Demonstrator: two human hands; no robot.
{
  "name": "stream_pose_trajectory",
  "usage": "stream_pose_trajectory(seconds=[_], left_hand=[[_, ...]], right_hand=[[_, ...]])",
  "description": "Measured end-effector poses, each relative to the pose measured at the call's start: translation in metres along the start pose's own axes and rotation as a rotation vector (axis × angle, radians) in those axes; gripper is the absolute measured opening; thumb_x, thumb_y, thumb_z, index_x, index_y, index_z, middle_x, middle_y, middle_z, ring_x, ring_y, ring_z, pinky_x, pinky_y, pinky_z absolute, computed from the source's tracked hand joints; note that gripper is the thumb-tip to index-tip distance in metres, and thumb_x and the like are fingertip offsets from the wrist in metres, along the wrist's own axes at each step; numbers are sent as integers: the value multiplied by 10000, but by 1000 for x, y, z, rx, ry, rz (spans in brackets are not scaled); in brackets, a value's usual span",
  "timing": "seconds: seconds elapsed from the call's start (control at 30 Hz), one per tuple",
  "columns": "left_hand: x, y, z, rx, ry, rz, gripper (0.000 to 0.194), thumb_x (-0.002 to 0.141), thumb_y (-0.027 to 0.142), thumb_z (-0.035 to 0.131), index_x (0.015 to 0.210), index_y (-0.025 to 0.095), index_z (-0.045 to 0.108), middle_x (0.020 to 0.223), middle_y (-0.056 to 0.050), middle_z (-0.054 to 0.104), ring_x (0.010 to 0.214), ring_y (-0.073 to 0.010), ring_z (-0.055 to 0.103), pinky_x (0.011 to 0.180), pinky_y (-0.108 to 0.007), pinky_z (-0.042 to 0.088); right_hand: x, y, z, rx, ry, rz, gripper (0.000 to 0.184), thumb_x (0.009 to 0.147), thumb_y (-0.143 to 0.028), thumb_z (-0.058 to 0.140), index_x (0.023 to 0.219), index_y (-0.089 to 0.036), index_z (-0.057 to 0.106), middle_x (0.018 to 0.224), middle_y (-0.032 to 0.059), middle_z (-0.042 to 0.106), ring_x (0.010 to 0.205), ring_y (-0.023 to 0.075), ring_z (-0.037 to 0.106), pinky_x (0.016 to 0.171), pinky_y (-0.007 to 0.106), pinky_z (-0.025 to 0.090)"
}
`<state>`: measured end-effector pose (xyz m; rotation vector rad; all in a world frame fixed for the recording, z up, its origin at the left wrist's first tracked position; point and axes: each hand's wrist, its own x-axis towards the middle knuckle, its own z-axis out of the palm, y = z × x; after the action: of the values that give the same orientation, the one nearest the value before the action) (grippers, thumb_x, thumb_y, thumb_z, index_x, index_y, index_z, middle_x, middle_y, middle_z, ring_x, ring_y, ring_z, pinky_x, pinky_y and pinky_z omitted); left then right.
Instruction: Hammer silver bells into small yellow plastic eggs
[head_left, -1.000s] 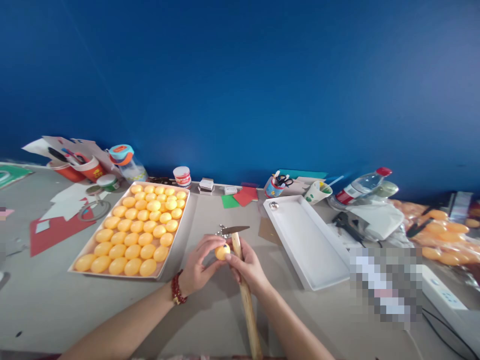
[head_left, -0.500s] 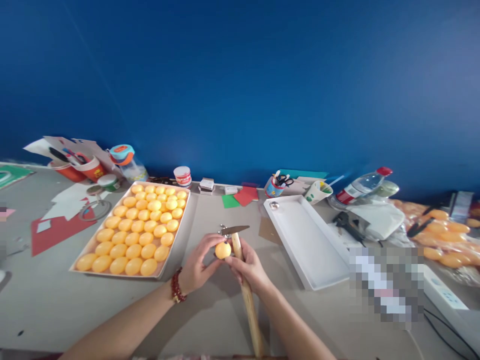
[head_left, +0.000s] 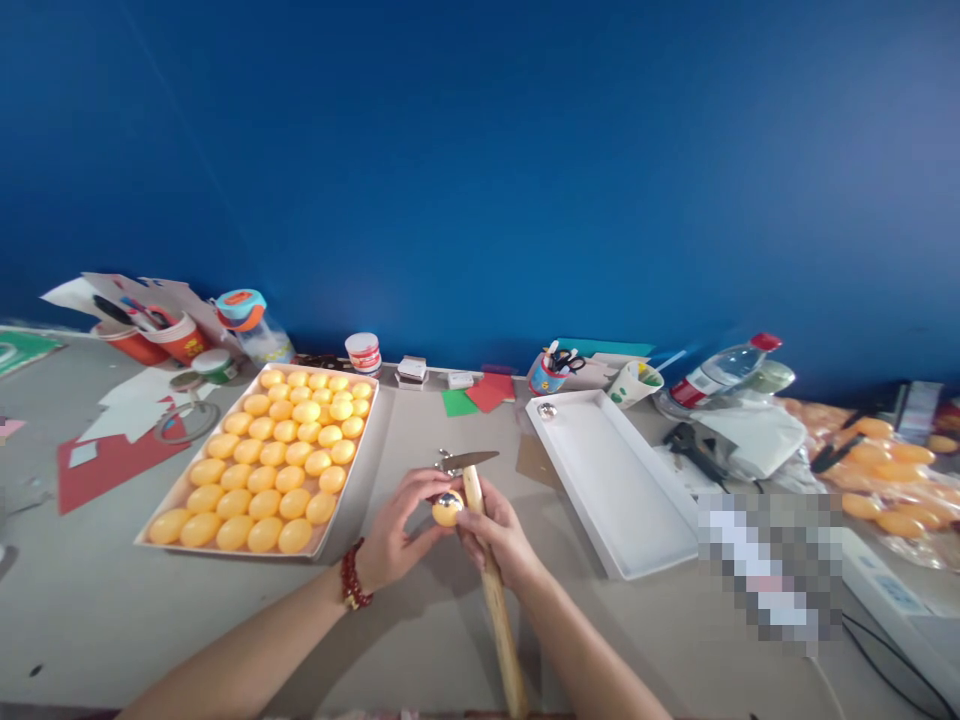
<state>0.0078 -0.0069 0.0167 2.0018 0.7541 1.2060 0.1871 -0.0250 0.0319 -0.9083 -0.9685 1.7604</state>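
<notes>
An orange ball (head_left: 446,515), with a shiny silver patch on its upper side, is pinched between the thumb and fingers of my left hand (head_left: 401,530). My right hand (head_left: 504,532) is closed around a long wooden handle (head_left: 496,605), its thumb close against the ball. Across the handle's top end lies a narrow, dark, pointed metal piece (head_left: 472,461); I cannot tell whether it is fixed to the wood. Small shiny bits (head_left: 442,458) sit by its left end. To the left, a shallow box (head_left: 330,535) holds rows of orange balls (head_left: 262,535).
On the right stands a white tray (head_left: 619,490) with a silver piece (head_left: 547,410) in its far corner. Beyond it are a bottle (head_left: 724,372), a bag of orange balls (head_left: 892,470) and a power strip (head_left: 874,580). Pen cups (head_left: 180,340) and coloured paper (head_left: 491,392) line the wall.
The ball has turned in my fingers, so its silver patch now faces up into view. My hands and the wooden handle have stayed nearly in place.
</notes>
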Motion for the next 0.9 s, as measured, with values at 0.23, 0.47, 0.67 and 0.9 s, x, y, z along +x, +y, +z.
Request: stream_pose_trajectory(seconds=[0.23, 0.47, 0.67, 0.9], left_hand=[[3, 4, -3, 72, -21, 43, 403, 921, 178, 548, 1318, 239, 507, 1268, -126, 564, 1187, -267, 530, 1013, -468, 472], [-2, 0, -1, 43, -3, 63, 522, 897, 160, 567, 1395, 227, 424, 1296, -140, 556, 1204, -278, 515, 1008, -481, 469], [-1, 1, -3, 41, 15, 86, 430, 891, 162, 570, 1313, 221, 505, 1241, -125, 598, 1164, -274, 543, 1002, -477, 462], [-7, -3, -3, -122, 82, -239, 376, 971, 315, 411, 1323, 196, 469, 1193, -107, 612, 964, -224, 631, 845, -365, 538]], right_hand=[[1, -3, 2, 29, 40, 35, 440, 762, -467, 746, 1030, -188, 536, 516, -99, 503, 285, 31, 306, 281, 155, 244], [0, -3, 1, 64, -20, 55, 480, 755, -466, 766, 1079, -202, 531, 628, -68, 584, 282, 9, 308, 287, 158, 241], [0, 3, 0, 33, -6, 44, 443, 787, -486, 737, 1051, -196, 531, 515, -107, 494, 281, 23, 296, 277, 144, 250], [0, -14, 1, -96, 153, -15, 404, 861, -556, 598, 1024, -189, 553, 753, -2, 665, 297, 18, 339, 268, 148, 268]])
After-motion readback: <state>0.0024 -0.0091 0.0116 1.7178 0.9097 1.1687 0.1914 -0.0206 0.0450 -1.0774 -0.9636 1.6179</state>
